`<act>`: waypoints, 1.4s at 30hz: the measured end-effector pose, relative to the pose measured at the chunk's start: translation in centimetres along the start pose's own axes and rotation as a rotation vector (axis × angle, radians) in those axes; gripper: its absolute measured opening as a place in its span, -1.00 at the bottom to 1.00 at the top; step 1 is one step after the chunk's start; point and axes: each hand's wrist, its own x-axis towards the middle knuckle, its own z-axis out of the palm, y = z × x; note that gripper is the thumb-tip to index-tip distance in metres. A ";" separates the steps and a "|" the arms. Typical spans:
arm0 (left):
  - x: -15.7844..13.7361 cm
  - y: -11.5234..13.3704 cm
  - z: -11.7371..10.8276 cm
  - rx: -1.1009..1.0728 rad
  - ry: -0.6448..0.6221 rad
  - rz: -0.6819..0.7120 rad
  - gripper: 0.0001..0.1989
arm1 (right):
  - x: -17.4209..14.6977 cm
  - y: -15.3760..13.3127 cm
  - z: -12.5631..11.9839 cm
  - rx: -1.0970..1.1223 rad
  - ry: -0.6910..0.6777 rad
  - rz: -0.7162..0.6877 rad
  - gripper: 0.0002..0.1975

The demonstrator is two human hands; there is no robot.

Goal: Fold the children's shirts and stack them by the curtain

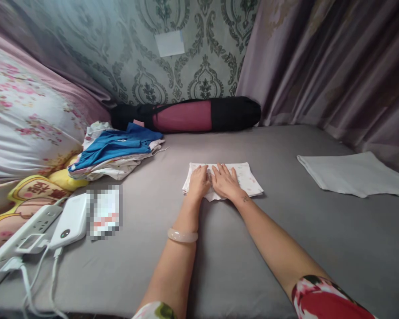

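Observation:
A small folded white cloth (248, 177) with faint coloured prints lies in layers on the grey bed sheet (146, 257). My left hand (200, 180) rests on its left half, fingers stretched forward, a pale bangle (182, 235) on that wrist. Beside it, my right hand (225, 180) presses flat on the middle of the cloth with fingers spread. The hands lie close together, and a bit of the cloth's near edge pokes out between the wrists.
A white folded cloth (355, 173) lies at the right. To the left are piled clothes with a blue garment (119, 144), a white power bank (71, 221), a power strip (23, 239) and cables. A black and maroon long bag (186, 116) lies along the wall.

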 end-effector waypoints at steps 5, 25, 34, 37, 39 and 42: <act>-0.1 -0.2 -0.2 0.233 -0.100 0.036 -0.74 | -0.1 0.4 -0.3 0.038 0.013 0.039 -0.43; -0.3 1.3 -0.7 0.687 -0.333 -0.008 -0.67 | -0.1 1.2 0.0 -0.005 0.026 0.178 -0.41; -0.4 0.3 -0.6 0.664 -0.305 0.030 -0.67 | 0.0 2.3 -0.4 0.016 0.069 0.297 -0.39; -0.4 0.2 -0.6 0.661 -0.290 0.038 -0.67 | 0.1 2.5 -0.1 0.004 0.057 0.310 -0.39; -0.4 0.2 -0.5 0.659 -0.286 0.041 -0.68 | 0.1 2.5 0.0 0.001 0.061 0.312 -0.39; -0.4 0.3 -0.5 0.658 -0.294 0.046 -0.68 | 0.1 2.5 0.1 0.002 0.077 0.308 -0.40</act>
